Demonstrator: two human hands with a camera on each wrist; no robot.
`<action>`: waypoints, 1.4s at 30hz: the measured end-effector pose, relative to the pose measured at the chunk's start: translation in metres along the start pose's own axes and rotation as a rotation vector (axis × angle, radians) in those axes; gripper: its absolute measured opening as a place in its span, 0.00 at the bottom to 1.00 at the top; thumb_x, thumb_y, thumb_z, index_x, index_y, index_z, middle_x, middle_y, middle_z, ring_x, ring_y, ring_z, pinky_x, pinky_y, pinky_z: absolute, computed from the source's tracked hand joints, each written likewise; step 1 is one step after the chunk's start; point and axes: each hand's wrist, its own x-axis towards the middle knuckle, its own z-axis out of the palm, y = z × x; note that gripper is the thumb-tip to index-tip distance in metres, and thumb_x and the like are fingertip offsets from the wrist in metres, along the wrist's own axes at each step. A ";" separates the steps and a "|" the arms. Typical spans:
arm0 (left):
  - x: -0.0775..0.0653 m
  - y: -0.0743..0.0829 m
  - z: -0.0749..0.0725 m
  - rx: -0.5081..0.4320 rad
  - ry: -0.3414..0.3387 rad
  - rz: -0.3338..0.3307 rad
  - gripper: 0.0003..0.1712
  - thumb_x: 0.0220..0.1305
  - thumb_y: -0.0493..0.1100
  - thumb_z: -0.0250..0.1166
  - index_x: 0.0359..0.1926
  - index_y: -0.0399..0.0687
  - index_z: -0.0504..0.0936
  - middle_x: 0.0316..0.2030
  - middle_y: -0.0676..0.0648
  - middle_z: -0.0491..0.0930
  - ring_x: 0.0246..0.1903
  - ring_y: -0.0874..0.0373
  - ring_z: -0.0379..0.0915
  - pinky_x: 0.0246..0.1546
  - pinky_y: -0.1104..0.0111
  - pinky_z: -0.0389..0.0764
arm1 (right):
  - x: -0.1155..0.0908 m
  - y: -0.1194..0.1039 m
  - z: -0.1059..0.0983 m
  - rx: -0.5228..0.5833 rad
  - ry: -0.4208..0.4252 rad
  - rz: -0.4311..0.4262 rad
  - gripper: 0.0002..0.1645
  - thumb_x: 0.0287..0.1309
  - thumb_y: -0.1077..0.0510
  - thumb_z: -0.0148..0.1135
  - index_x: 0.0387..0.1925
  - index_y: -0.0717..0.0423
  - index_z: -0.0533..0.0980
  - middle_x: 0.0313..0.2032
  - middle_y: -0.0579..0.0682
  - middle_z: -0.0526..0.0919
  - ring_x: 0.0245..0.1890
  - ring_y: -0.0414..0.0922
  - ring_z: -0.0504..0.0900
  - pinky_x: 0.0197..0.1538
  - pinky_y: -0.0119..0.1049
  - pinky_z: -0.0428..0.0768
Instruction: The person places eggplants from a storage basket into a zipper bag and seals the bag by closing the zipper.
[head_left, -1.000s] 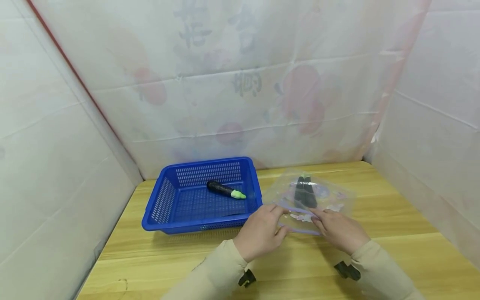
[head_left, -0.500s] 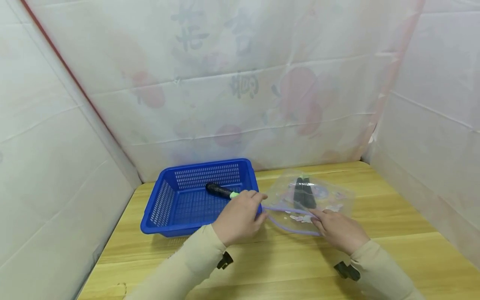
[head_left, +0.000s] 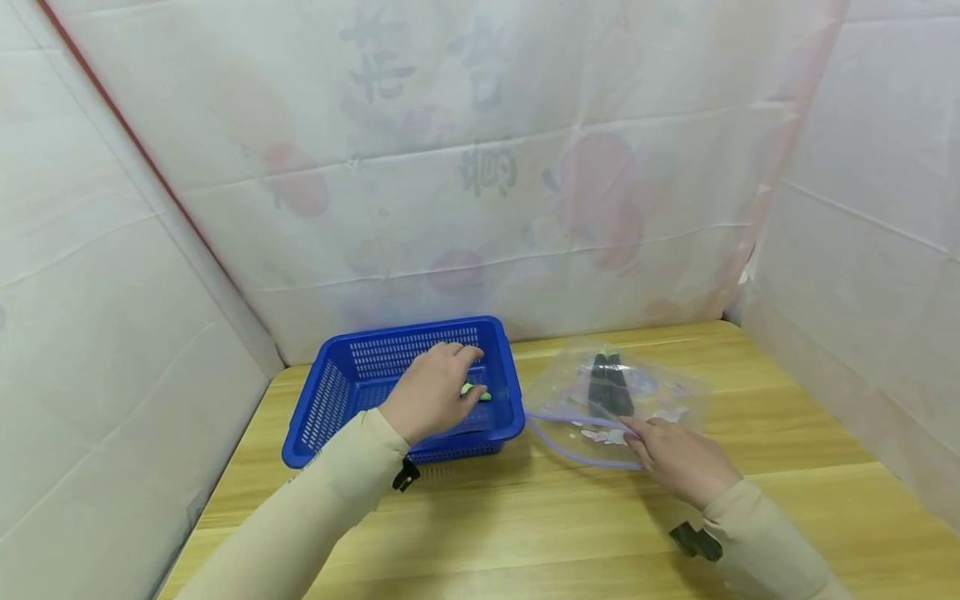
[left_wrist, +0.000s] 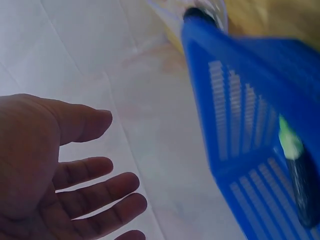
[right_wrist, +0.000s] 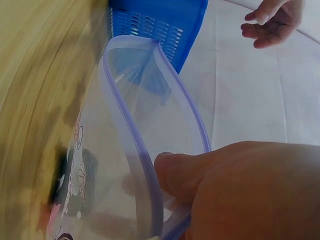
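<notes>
My left hand (head_left: pixel 431 392) is over the blue basket (head_left: pixel 309 408), fingers spread and loosely bent with nothing in them. Under it lies an eggplant, dark with a green stem end (head_left: pixel 480 393); the hand hides most of its body in the head view. The left wrist view shows more of that eggplant (left_wrist: pixel 299 185) inside the basket, apart from the fingers. My right hand (head_left: pixel 678 458) pinches the mouth edge of a clear zip bag (head_left: pixel 551 392) with purple seal strips. Two dark eggplants (head_left: pixel 611 385) lie inside the bag. Its mouth gapes, as the right wrist view shows.
The basket and the bag stand side by side on a wooden table (head_left: pixel 570 533), the bag mouth close to the basket's right rim. A pale printed sheet (head_left: pixel 420 208) walls the back, with pale sheets on both sides.
My left hand has let go of the bag's mouth edge and moved left, over the basket and its eggplant. The right hand has stayed on the bag.
</notes>
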 end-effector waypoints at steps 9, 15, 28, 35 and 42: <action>0.008 -0.042 0.010 0.021 -0.118 -0.128 0.26 0.59 0.50 0.62 0.55 0.43 0.73 0.48 0.45 0.76 0.48 0.50 0.71 0.48 0.59 0.72 | 0.000 0.000 0.001 -0.004 -0.005 0.010 0.21 0.64 0.52 0.51 0.53 0.57 0.74 0.41 0.56 0.80 0.39 0.57 0.79 0.41 0.54 0.75; 0.014 -0.065 0.021 0.012 -0.183 -0.179 0.31 0.57 0.49 0.64 0.59 0.41 0.69 0.52 0.41 0.73 0.51 0.48 0.69 0.49 0.57 0.72 | -0.001 -0.002 0.000 -0.005 0.003 0.000 0.20 0.64 0.53 0.51 0.52 0.58 0.75 0.40 0.56 0.81 0.39 0.56 0.79 0.41 0.53 0.75; 0.025 -0.101 0.036 -0.020 -0.301 -0.246 0.39 0.57 0.51 0.64 0.65 0.42 0.60 0.60 0.39 0.65 0.57 0.46 0.62 0.54 0.55 0.66 | -0.004 -0.002 -0.002 -0.004 0.000 -0.001 0.19 0.63 0.53 0.52 0.51 0.59 0.75 0.40 0.57 0.81 0.40 0.56 0.79 0.42 0.53 0.75; 0.032 -0.114 0.050 -0.019 -0.332 -0.257 0.40 0.55 0.52 0.66 0.65 0.43 0.61 0.61 0.40 0.63 0.58 0.45 0.61 0.55 0.54 0.65 | -0.005 0.001 -0.001 0.003 -0.012 0.007 0.20 0.64 0.53 0.51 0.52 0.59 0.75 0.40 0.57 0.81 0.39 0.56 0.79 0.41 0.52 0.75; 0.028 -0.122 0.066 -0.042 -0.394 -0.289 0.43 0.55 0.51 0.66 0.67 0.43 0.57 0.63 0.39 0.60 0.60 0.45 0.59 0.56 0.53 0.64 | -0.005 0.002 0.003 -0.004 -0.010 -0.003 0.19 0.64 0.52 0.52 0.52 0.58 0.75 0.40 0.55 0.81 0.39 0.54 0.80 0.41 0.51 0.76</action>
